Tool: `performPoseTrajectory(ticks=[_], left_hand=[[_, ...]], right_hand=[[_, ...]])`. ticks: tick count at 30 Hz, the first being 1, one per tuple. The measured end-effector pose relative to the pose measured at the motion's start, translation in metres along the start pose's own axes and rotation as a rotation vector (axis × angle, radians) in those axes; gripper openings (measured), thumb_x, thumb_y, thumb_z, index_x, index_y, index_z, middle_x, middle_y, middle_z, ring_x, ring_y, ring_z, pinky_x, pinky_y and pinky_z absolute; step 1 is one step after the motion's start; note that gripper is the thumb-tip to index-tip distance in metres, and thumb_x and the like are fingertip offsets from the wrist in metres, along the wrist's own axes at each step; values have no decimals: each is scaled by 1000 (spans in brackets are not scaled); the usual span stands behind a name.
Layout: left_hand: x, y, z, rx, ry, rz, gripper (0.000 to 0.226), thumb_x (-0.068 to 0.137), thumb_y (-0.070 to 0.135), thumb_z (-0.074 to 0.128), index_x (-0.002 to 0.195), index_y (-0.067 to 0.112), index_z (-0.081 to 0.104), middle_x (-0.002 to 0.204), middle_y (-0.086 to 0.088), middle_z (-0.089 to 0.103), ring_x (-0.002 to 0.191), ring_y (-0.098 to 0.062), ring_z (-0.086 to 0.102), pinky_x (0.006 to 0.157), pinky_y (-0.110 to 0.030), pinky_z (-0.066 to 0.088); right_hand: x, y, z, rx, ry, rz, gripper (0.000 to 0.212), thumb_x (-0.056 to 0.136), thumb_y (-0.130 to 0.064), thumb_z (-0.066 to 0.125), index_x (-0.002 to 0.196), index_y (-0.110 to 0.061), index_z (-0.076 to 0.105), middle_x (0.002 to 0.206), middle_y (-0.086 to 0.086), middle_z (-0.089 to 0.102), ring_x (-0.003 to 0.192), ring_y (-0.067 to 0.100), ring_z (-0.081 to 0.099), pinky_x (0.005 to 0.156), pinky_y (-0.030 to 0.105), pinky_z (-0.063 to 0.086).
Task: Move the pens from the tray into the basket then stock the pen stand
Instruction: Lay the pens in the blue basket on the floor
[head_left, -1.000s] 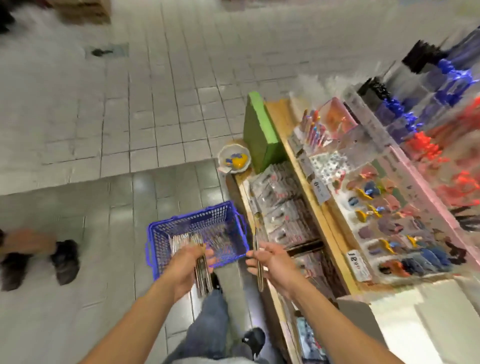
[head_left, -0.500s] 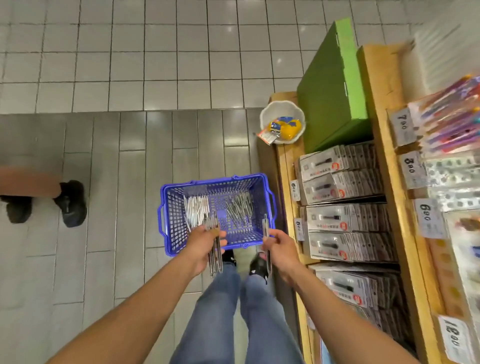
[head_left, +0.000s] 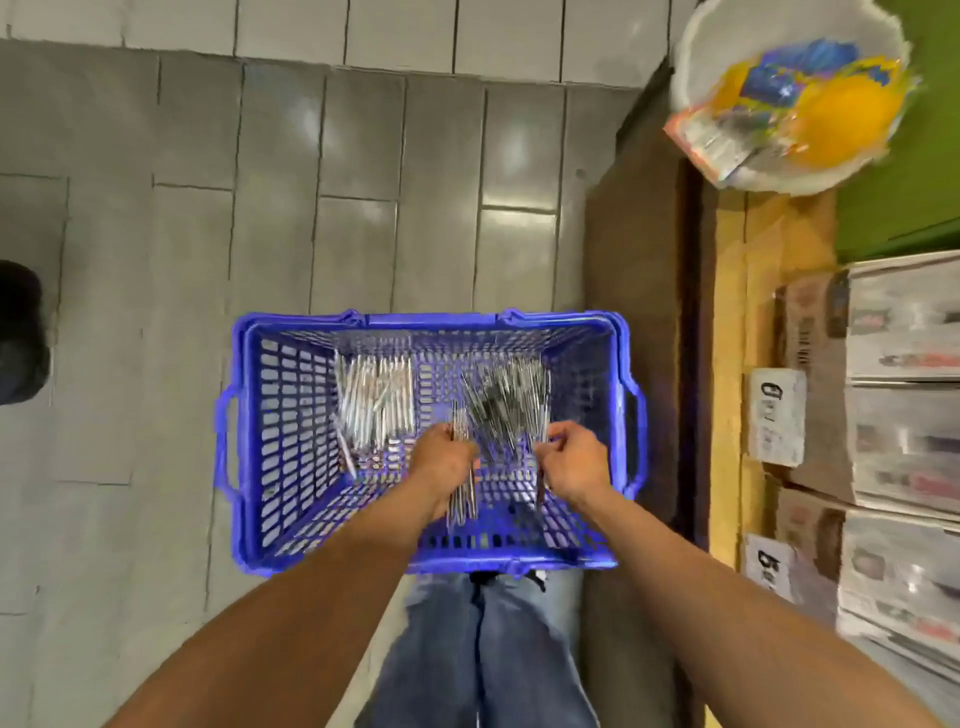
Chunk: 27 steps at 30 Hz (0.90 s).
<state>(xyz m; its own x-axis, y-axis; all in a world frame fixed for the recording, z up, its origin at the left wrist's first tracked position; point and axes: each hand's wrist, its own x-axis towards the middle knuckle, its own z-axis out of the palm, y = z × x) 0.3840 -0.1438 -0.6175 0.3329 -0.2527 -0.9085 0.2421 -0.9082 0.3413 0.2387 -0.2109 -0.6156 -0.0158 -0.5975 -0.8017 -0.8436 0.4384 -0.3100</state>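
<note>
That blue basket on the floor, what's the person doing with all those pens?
A person is leaning over the blue basket on the tiled floor, putting pens in. The left hand grips a bunch of pens inside the basket. The right hand pinches a pen or two; the blur hides how many. Two piles already lie on the basket's bottom: a silvery pile and a darker pile.

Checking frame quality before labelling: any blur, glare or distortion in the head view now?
Head view: motion blur smears the white bowl and boxed stock at right; ceiling-light glare on the grey floor tiles; wide-angle bending of the blue basket rim. The pens held by the left hand and right hand are soft, uncountable.
</note>
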Motion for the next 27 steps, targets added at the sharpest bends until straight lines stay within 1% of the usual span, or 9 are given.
performPoseTrajectory(ticks=[2, 4, 8, 12, 14, 16, 18, 22, 27], left_hand=[[49, -9, 21, 48, 27, 26, 23, 88, -4, 60, 110, -9, 61, 80, -18, 64, 76, -31, 64, 67, -37, 58], [92, -16, 41, 130, 35, 63, 37, 88, -3, 59, 125, -6, 57, 80, -10, 60, 79, -24, 60, 60, -29, 49], [151, -23, 71, 236, 65, 90, 41, 89, 3, 59, 130, 2, 56, 113, -19, 67, 101, -35, 65, 80, -38, 55], [176, -29, 86, 168, 62, 130, 36, 89, -5, 54, 125, 2, 57, 114, -20, 65, 104, -37, 63, 85, -43, 56], [176, -32, 84, 159, 26, 142, 37, 92, -5, 51, 127, 3, 56, 109, -16, 66, 96, -32, 64, 75, -33, 55], [169, -35, 74, 162, 9, 156, 30, 97, 0, 47, 125, 5, 56, 97, -8, 64, 75, -20, 59, 53, -19, 46], [155, -37, 58, 145, -23, 148, 29, 99, 2, 44, 125, 5, 55, 90, -4, 59, 61, -12, 49, 42, -16, 36], [112, -38, 15, 151, -15, 125, 26, 96, 5, 47, 119, 13, 58, 84, -3, 61, 57, -12, 50, 44, -17, 41], [53, -41, -38, 68, 85, 146, 19, 95, 2, 52, 109, 9, 62, 84, -7, 62, 67, -20, 53, 57, -25, 42]], right_hand=[[42, 7, 24, -66, 11, 18, 25, 87, -20, 67, 111, -14, 65, 107, 15, 70, 105, 29, 64, 89, 33, 47], [80, 15, 45, -142, 39, 13, 22, 87, -22, 66, 108, -16, 64, 109, 14, 70, 105, 30, 64, 86, 33, 48], [132, 30, 75, -223, 96, 16, 24, 89, -20, 64, 111, -13, 60, 111, 15, 67, 104, 32, 62, 78, 32, 47], [156, 33, 93, -266, 146, -20, 32, 92, -17, 63, 119, -5, 50, 115, 20, 64, 108, 37, 60, 82, 38, 48], [155, 34, 95, -291, 175, -10, 36, 92, -13, 61, 124, -4, 46, 121, 20, 61, 112, 37, 58, 88, 39, 47], [144, 35, 92, -279, 202, 8, 38, 92, -7, 57, 128, -7, 45, 127, 17, 58, 115, 35, 57, 91, 38, 46], [126, 36, 84, -242, 200, -9, 40, 91, -8, 57, 130, -10, 48, 129, 14, 56, 117, 32, 55, 93, 36, 44], [78, 37, 56, -104, 239, -54, 32, 90, -13, 60, 122, -11, 57, 121, 11, 62, 110, 30, 58, 91, 35, 44], [13, 30, 21, 57, 438, -184, 22, 84, -1, 59, 104, -9, 64, 103, 10, 67, 95, 30, 62, 84, 31, 41]])
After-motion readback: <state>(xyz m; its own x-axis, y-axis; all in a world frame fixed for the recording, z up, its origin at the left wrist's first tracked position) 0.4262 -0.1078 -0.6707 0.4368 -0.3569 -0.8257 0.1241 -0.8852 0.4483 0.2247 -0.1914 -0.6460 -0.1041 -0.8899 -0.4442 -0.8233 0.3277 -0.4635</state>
